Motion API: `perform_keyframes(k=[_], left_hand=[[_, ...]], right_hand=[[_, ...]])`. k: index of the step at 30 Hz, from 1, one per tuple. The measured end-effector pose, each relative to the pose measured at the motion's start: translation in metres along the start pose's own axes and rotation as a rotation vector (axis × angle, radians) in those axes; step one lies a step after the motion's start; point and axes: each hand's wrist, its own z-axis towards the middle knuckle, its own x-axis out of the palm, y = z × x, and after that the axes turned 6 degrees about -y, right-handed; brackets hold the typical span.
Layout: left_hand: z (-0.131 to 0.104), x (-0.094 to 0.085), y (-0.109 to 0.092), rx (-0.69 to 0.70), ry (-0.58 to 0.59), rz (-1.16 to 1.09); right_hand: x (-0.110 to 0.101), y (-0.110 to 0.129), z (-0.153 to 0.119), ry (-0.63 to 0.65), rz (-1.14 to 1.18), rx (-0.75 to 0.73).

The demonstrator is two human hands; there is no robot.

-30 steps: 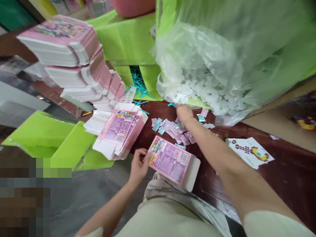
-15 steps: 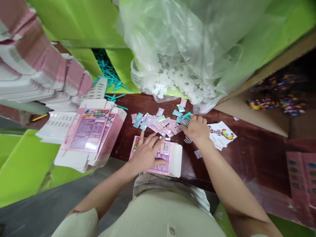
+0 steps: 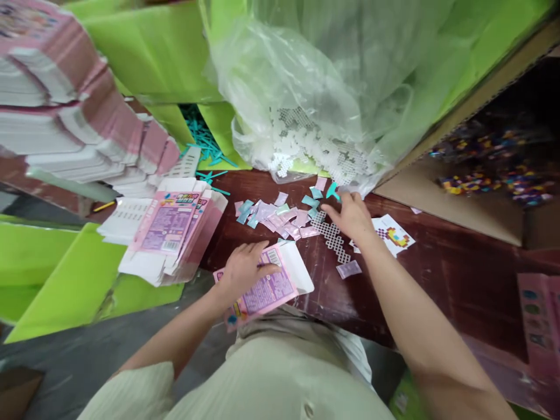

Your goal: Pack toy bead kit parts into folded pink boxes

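My left hand (image 3: 245, 269) lies over a pink and purple flat box (image 3: 266, 290) at the table's front edge, its fingers curled round the box's upper edge. The box is tilted and its white end flap (image 3: 297, 265) points right. Over the table's middle, my right hand (image 3: 350, 216) reaches forward with thumb and fingers apart. Just beyond its fingertips is a teal plastic piece (image 3: 333, 191). Left of that hand lies a white lattice piece (image 3: 335, 240), beside a pile of small pink, lilac and teal sachets (image 3: 280, 216). A lilac sachet (image 3: 349, 269) lies nearer the front.
Flat pink boxes (image 3: 168, 227) are stacked at the left, with taller stacks (image 3: 83, 122) behind. A clear bag (image 3: 306, 99) of white lattice pieces stands at the back. Teal pieces (image 3: 203, 137) fill a green bin. Printed cards (image 3: 396, 233) and a cardboard box (image 3: 450, 204) are on the right.
My left hand has shifted slightly left and tilted the box. My right hand has moved forward, leaving the lattice piece uncovered and the teal piece beyond its fingertips.
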Motion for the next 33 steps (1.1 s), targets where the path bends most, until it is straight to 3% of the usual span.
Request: perform_keyframes(k=[4, 8, 13, 17, 21, 24, 28, 31, 33], left_hand=[[-0.006, -0.014, -0.016, -0.013, 0.146, -0.171], [-0.007, -0.022, -0.023, -0.090, 0.167, -0.292], [-0.001, -0.022, -0.019, -0.321, 0.226, -0.592], [0.008, -0.018, -0.026, -0.343, 0.147, -0.760], [0.005, -0.018, -0.028, -0.352, 0.072, -0.822], [-0.008, -0.022, -0.016, -0.435, 0.039, -0.903], [-0.025, -0.025, -0.002, -0.573, 0.081, -1.082], [-0.025, -0.020, -0.009, -0.588, 0.184, -1.176], [-0.018, -0.012, -0.021, -0.543, 0.233, -1.189]], right_hand=[[0.005, 0.036, 0.038, 0.101, -0.048, 0.045], [0.016, 0.067, 0.057, 0.189, -0.051, 0.075], [0.019, 0.066, 0.059, 0.212, -0.040, 0.156], [0.015, 0.066, 0.056, 0.226, -0.014, 0.186], [-0.001, 0.060, 0.041, 0.231, 0.079, 0.085], [-0.031, 0.012, 0.015, 0.137, 0.145, 0.024], [-0.074, -0.105, -0.026, -0.109, 0.197, 0.124], [-0.083, -0.173, -0.050, -0.166, 0.182, 0.232], [-0.077, -0.192, -0.060, -0.132, 0.248, 0.295]])
